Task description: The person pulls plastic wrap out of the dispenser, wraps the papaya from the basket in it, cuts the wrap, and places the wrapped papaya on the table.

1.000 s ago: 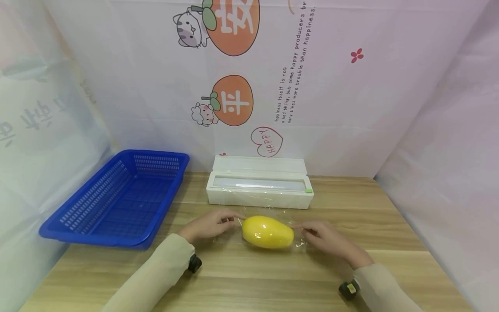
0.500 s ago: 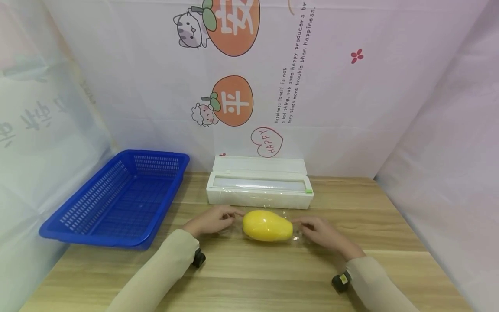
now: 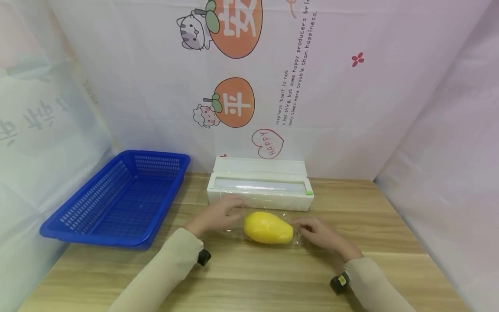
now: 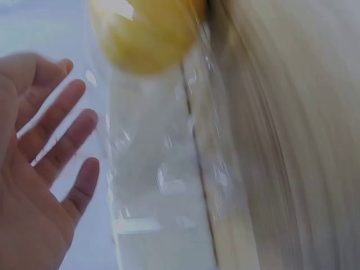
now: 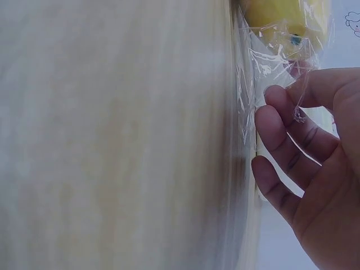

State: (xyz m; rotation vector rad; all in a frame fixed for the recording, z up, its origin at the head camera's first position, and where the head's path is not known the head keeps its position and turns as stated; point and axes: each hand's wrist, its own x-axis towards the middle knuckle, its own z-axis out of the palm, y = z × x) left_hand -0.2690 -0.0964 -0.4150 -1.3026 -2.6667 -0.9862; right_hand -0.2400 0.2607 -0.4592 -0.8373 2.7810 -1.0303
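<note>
- The yellow mango (image 3: pixel 268 227) lies on its side on the desk (image 3: pixel 249 277), just in front of the white cling-film dispenser (image 3: pixel 260 187). A sheet of clear cling film (image 5: pixel 264 62) lies around and under the fruit. In the right-wrist view the film is crinkled against the fruit's end.
- The left hand (image 3: pixel 218 214) sits just left of the mango, between the fruit and the dispenser's front wall. In the left-wrist view its fingers (image 4: pixel 59 132) are spread and nearly straight, gripping nothing, with the film just beside them. Whether they touch the film I cannot tell.
- The right hand (image 3: pixel 317 232) lies just right of the mango. Its fingers (image 5: pixel 287 140) are loosely bent, and their tips touch the wrinkled edge of the film. No firm pinch shows.
- Judged from this, the step in hand is wrapping the mango, and the film's loose ends at each side of the fruit are not yet folded in.
- The next move likely calls for each hand to catch its side of the film and draw it snug over the fruit. The mango must be kept from rolling towards the dispenser.
- A blue plastic basket (image 3: pixel 117 201) stands well to the left of the mango, at the desk's left edge.
</note>
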